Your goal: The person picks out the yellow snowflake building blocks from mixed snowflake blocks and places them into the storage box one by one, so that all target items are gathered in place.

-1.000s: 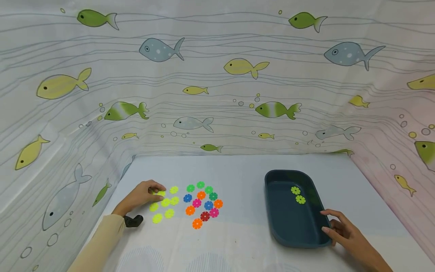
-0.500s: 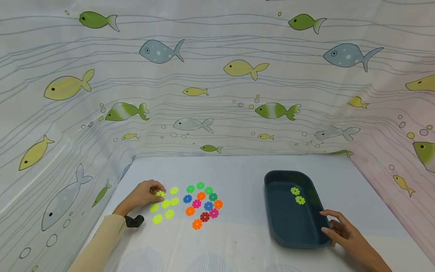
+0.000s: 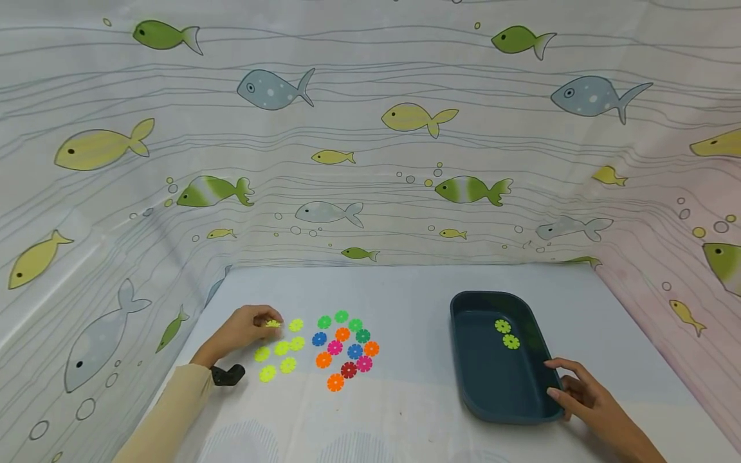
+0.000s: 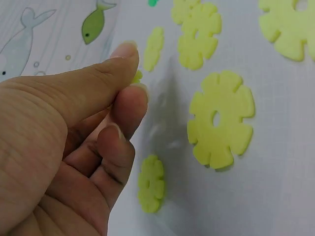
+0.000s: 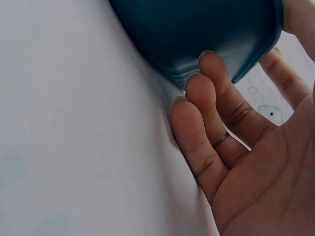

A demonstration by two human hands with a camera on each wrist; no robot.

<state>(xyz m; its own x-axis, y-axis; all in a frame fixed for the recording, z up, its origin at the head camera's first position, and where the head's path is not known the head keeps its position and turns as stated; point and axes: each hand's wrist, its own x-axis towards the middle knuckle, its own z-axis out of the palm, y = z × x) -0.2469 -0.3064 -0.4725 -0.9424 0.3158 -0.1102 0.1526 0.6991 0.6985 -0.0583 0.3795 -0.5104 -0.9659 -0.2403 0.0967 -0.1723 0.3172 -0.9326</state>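
Note:
Between thumb and forefinger, my left hand (image 3: 240, 329) pinches a yellow flower-shaped notched disc (image 3: 273, 323). Only a small edge of it shows in the left wrist view, where the fingertips hide the rest. Several more yellow discs (image 4: 229, 142) lie flat on the white surface below and around this hand. At the right, my right hand (image 3: 593, 402) holds the near right corner of a dark blue tray (image 3: 500, 386), thumb and forefinger at its rim. In the right wrist view, the other fingers (image 5: 189, 123) curl beside and under the tray's outer wall. Two yellow-green discs (image 3: 507, 334) lie inside the tray.
Right of the yellow discs lies a cluster of notched discs in green, blue, pink, dark red and orange (image 3: 323, 359). A black device (image 3: 228, 375) sits at my left wrist. Fish-printed sheeting (image 3: 370, 180) encloses the back and sides.
The disc in my left hand has come up a little and turned more edge-on. My right hand and the tray stay in place.

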